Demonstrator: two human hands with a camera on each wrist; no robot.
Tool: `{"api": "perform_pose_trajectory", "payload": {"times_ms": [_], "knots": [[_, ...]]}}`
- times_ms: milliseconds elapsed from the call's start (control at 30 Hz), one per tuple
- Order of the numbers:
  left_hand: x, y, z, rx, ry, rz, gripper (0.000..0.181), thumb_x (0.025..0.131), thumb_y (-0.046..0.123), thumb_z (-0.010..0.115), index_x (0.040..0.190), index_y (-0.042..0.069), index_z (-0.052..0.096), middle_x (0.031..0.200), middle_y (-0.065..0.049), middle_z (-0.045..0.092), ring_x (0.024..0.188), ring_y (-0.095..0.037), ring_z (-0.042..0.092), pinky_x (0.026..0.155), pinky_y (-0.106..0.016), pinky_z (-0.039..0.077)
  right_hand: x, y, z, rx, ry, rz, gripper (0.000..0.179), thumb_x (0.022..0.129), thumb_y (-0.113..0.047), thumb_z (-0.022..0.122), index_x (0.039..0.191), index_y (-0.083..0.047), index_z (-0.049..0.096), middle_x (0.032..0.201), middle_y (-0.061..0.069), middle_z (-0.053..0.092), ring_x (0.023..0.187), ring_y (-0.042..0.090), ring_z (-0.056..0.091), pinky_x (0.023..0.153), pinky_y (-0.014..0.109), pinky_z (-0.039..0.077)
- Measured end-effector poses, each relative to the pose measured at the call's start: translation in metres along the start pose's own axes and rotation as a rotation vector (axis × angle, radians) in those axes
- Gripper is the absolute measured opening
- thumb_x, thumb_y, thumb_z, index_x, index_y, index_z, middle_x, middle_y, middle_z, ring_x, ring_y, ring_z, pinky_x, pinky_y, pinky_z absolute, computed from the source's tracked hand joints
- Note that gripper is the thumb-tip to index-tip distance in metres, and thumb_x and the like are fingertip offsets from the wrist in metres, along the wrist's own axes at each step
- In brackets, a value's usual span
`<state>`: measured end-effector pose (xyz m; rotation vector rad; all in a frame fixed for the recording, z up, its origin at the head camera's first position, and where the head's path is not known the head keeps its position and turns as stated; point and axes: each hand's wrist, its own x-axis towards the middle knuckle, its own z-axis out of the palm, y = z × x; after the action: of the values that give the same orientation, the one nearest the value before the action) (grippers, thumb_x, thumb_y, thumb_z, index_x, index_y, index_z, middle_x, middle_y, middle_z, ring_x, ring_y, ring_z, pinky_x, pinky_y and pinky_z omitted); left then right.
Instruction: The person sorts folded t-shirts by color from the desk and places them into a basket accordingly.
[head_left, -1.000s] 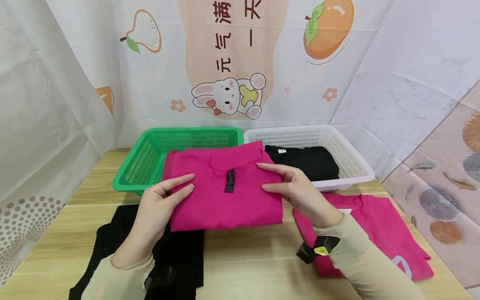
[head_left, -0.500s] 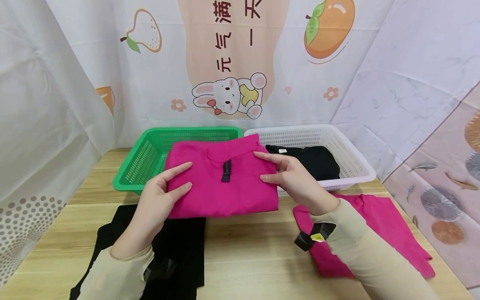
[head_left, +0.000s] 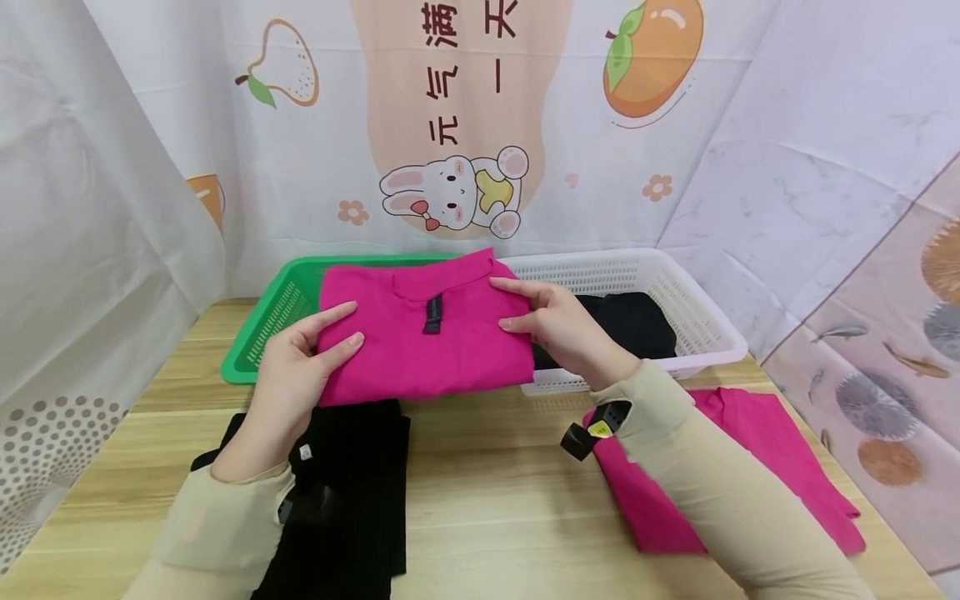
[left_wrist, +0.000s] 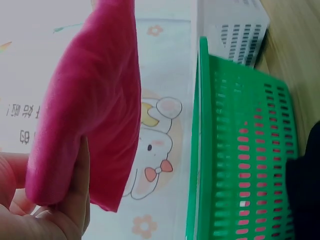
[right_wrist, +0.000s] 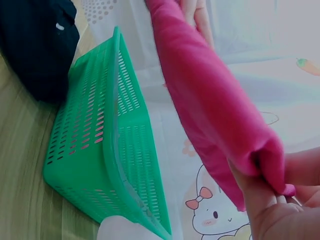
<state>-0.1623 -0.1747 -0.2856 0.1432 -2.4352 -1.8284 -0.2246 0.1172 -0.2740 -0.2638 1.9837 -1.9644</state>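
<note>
A folded magenta shirt (head_left: 427, 358) with a black neck label is raised over the near side of the green basket (head_left: 247, 354), tilted with its collar edge away from me. My left hand (head_left: 288, 375) pinches its left edge, thumb on top. On the opposite edge, my right hand (head_left: 566, 329) holds it the same way. In the left wrist view, fingers reach under the shirt (left_wrist: 95, 85). The right wrist view shows the rolled side of the shirt (right_wrist: 215, 100) between thumb and fingers, beside the green basket (right_wrist: 75, 170). Pink shows through that basket's slots.
A white basket (head_left: 712, 360) containing a folded black garment (head_left: 637, 325) stands right of the green one. A black garment (head_left: 360, 483) lies on the wooden table (head_left: 487, 517) at left, partly under my left arm. Another magenta garment (head_left: 795, 467) lies at right. Printed curtains enclose the back and sides.
Both hands have lifted the magenta shirt up and away from me, slightly leftward, so it now covers more of the green basket. The grip looks the same.
</note>
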Motion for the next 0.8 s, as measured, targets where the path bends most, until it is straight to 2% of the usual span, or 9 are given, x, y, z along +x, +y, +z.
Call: {"api": "perform_pose_trajectory", "payload": {"times_ms": [133, 200, 300, 533, 633, 800], "knots": [[0.008, -0.001, -0.004, 0.044, 0.039, 0.029, 0.052, 0.092, 0.030, 0.071, 0.141, 0.022, 0.057, 0.100, 0.012, 0.060, 0.099, -0.004, 0.055, 0.069, -0.017, 0.056, 0.010, -0.001, 0.001, -0.014, 0.006, 0.003, 0.060, 0.093, 0.006, 0.057, 0.149, -0.014, 0.046, 0.151, 0.008, 0.044, 0.129, 0.027, 0.052, 0.086, 0.026, 0.057], [0.012, -0.001, -0.005, 0.050, 0.051, 0.037, 0.052, 0.091, 0.031, 0.072, 0.141, 0.022, 0.058, 0.098, 0.013, 0.060, 0.095, -0.004, 0.057, 0.068, -0.017, 0.056, 0.015, -0.001, 0.002, -0.011, 0.011, 0.000, 0.060, 0.093, 0.006, 0.056, 0.149, -0.013, 0.046, 0.150, 0.009, 0.045, 0.128, 0.027, 0.053, 0.084, 0.025, 0.058], [0.018, -0.001, -0.005, 0.021, 0.082, 0.033, 0.050, 0.091, 0.031, 0.073, 0.138, 0.022, 0.060, 0.103, 0.011, 0.060, 0.089, -0.005, 0.060, 0.068, -0.017, 0.056, 0.022, -0.002, 0.004, -0.004, 0.023, -0.007, 0.059, 0.093, 0.007, 0.057, 0.148, -0.012, 0.048, 0.149, 0.009, 0.046, 0.125, 0.027, 0.054, 0.082, 0.024, 0.057], [0.033, -0.001, -0.005, -0.105, 0.157, 0.006, 0.045, 0.089, 0.026, 0.075, 0.132, 0.019, 0.066, 0.131, -0.001, 0.057, 0.088, -0.005, 0.064, 0.068, -0.016, 0.057, 0.039, -0.003, 0.010, -0.028, 0.046, -0.017, 0.058, 0.092, 0.008, 0.059, 0.146, -0.013, 0.051, 0.149, 0.008, 0.046, 0.125, 0.026, 0.055, 0.087, 0.029, 0.058], [0.039, -0.003, -0.007, -0.115, 0.175, -0.004, 0.044, 0.089, 0.028, 0.075, 0.131, 0.019, 0.066, 0.133, -0.003, 0.057, 0.090, -0.005, 0.063, 0.068, -0.015, 0.056, 0.047, -0.004, 0.013, -0.062, 0.067, -0.015, 0.058, 0.092, 0.006, 0.060, 0.145, -0.015, 0.052, 0.149, 0.007, 0.047, 0.125, 0.025, 0.055, 0.089, 0.031, 0.057], [0.053, -0.007, -0.010, -0.152, 0.202, -0.021, 0.043, 0.090, 0.032, 0.072, 0.130, 0.019, 0.067, 0.129, 0.002, 0.058, 0.097, -0.006, 0.060, 0.069, -0.013, 0.055, 0.059, -0.004, 0.017, -0.119, 0.097, -0.018, 0.054, 0.092, 0.003, 0.062, 0.142, -0.015, 0.055, 0.147, 0.007, 0.050, 0.123, 0.024, 0.057, 0.095, 0.033, 0.055]]}}
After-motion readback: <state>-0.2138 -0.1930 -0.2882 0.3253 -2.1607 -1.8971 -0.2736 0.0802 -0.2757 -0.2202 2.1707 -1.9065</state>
